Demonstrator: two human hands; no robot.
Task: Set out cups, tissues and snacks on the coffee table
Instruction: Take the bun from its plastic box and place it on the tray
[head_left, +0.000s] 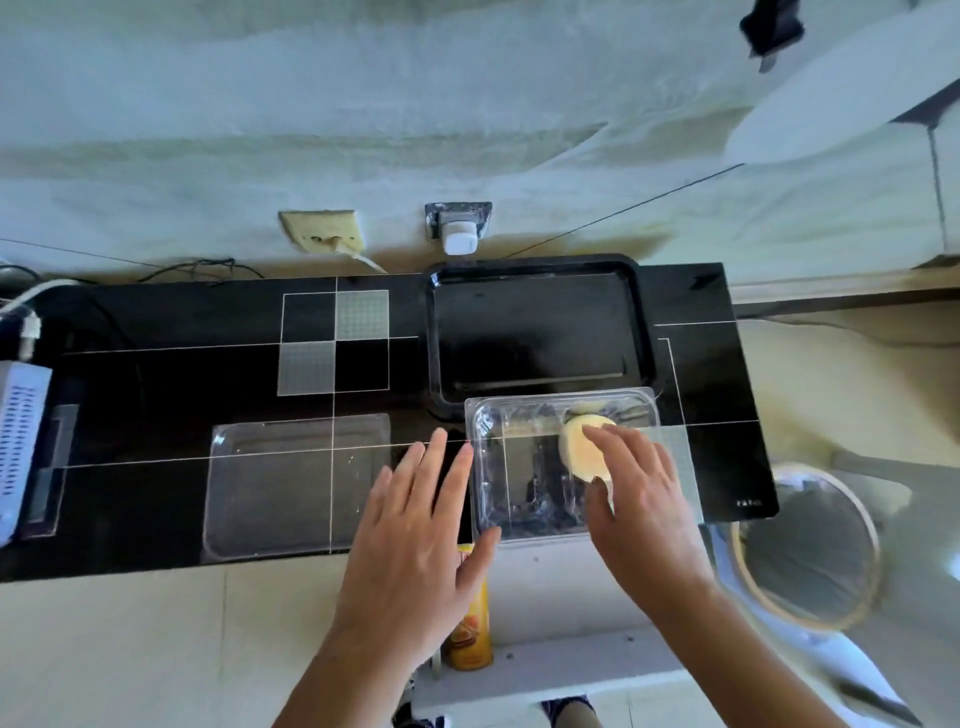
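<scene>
A clear plastic snack container (519, 499) sits at the front edge of the black glass table (156, 395). Inside it my right hand (634, 493) pinches a round pale yellow biscuit (579, 447) between thumb and fingers. My left hand (421, 530) has its fingers straight and touches the container's left wall. The container's clear lid (296, 483) lies flat to the left. An empty black tray (540, 332) stands just behind the container. An orange snack tube (470, 639) stands below the table edge, partly hidden by my left hand.
A white perforated device (21, 441) with cables sits at the table's left end. Wall outlets (457, 228) are behind the table. A round bin (810, 545) with a dark liner stands on the floor at the right. A white shelf (561, 654) lies below my hands.
</scene>
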